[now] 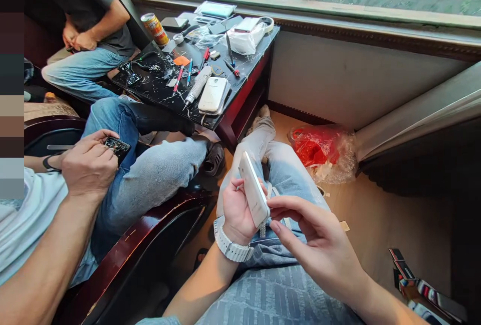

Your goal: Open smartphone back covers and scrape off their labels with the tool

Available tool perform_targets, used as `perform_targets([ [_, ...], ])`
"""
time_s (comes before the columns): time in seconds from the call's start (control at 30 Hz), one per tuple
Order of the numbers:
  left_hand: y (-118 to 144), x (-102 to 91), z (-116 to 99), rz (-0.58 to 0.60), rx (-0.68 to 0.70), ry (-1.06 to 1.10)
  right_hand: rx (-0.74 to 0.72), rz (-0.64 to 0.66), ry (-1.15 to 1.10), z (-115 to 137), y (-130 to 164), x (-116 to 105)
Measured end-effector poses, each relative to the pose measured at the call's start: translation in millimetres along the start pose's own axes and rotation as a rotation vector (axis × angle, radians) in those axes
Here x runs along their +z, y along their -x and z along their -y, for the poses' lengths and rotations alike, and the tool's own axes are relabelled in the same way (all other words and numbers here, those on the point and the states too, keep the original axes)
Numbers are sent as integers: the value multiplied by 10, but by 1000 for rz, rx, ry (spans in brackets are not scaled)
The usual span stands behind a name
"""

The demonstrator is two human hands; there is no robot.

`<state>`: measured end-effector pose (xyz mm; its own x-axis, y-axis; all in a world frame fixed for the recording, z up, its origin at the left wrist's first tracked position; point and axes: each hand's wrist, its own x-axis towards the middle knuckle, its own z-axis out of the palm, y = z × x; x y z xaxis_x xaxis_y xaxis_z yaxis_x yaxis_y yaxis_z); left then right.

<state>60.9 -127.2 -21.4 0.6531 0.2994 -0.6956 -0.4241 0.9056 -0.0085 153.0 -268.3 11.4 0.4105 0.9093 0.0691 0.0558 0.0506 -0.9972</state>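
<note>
A white smartphone (pixel 254 192) is tilted on its side above my lap, its white back facing me. My left hand (pixel 237 212), with a white watch (pixel 232 244) on the wrist, grips the phone from below and behind. My right hand (pixel 319 237) is at the phone's lower right end, thumb and fingers apart. Its fingertips are close to the phone's edge; whether they touch it I cannot tell. The phone's front is turned away from view.
A black marbled table (pixel 158 84) ahead bears stacked white phones (pixel 213 95), an electric screwdriver (pixel 198 87), tweezers, pens and a drink can (pixel 155 29). On the left, a co-worker's hands (pixel 90 162) hold an opened phone (pixel 117 148). A red plastic bag (pixel 317 147) lies on the floor.
</note>
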Motion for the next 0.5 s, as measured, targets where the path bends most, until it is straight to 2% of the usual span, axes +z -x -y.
perform_targets([
  [0.2,7,58,56,-49,18,-10,20,-34,-5,-40,-26,-8],
  [0.3,27,82,80,3,138,-84,54,-73,-6,-113,-36,-62],
  [0.4,52,82,71,103,260,-197,35,-88,182,-177,-93,-176],
  [0.5,79,58,54,209,336,-325,-103,-128,466,-178,-203,-289],
])
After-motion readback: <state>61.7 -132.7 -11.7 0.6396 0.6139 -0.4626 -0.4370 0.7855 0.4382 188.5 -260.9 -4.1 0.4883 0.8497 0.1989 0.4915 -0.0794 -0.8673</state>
